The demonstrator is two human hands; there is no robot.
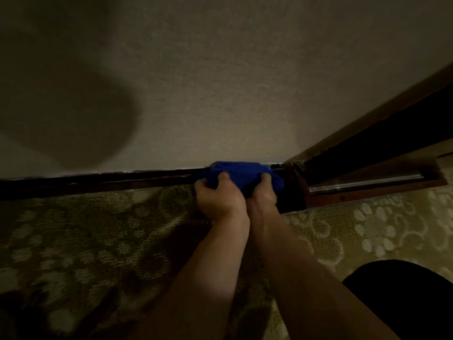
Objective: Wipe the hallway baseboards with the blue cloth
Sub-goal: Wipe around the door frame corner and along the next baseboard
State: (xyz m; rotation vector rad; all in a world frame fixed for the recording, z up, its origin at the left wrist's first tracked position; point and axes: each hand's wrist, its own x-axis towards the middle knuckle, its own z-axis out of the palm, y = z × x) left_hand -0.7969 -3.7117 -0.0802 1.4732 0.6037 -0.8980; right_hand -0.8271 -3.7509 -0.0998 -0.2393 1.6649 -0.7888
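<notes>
A dark wooden baseboard (103,184) runs along the foot of a pale wall, from the left edge to a corner at the right. A bunched blue cloth (239,171) is pressed over its top edge near that corner. My left hand (218,197) grips the cloth's left part, and my right hand (263,195) grips its right part. Both hands are side by side and touching, with fingers curled into the cloth. The baseboard under the cloth is hidden.
A dark wooden door frame (367,119) rises at the right, with a metal-tracked threshold (367,184) at its foot. Patterned green and cream carpet (98,241) covers the floor. My dark-clothed knee (404,298) is at the lower right. A large shadow falls on the wall at left.
</notes>
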